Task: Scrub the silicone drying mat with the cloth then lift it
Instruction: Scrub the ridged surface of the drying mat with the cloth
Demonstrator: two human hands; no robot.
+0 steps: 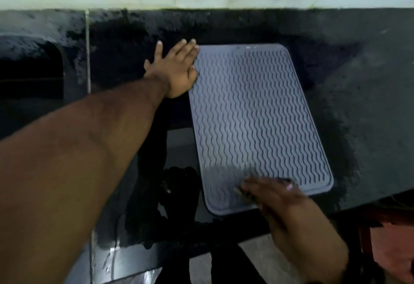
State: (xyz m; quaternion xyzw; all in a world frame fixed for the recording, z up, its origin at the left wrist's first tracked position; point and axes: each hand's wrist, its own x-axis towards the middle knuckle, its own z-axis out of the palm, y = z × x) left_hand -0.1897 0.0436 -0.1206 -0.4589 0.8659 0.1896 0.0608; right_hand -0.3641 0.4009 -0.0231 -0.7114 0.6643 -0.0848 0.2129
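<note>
Flat on the dark counter (369, 104), the grey silicone mat (257, 122) was seen lying skewed. Its far left corner was pressed by the left hand (177, 70), fingers spread open. Its near edge was covered by the blurred right hand (275, 196); grip undeterminable, cloth not discernible.

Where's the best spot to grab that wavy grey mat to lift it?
Probably the near right corner of the silicone drying mat, from the right. It lies flat and thin, so fingers must peel an edge, and that corner is bare of both hands.
</note>
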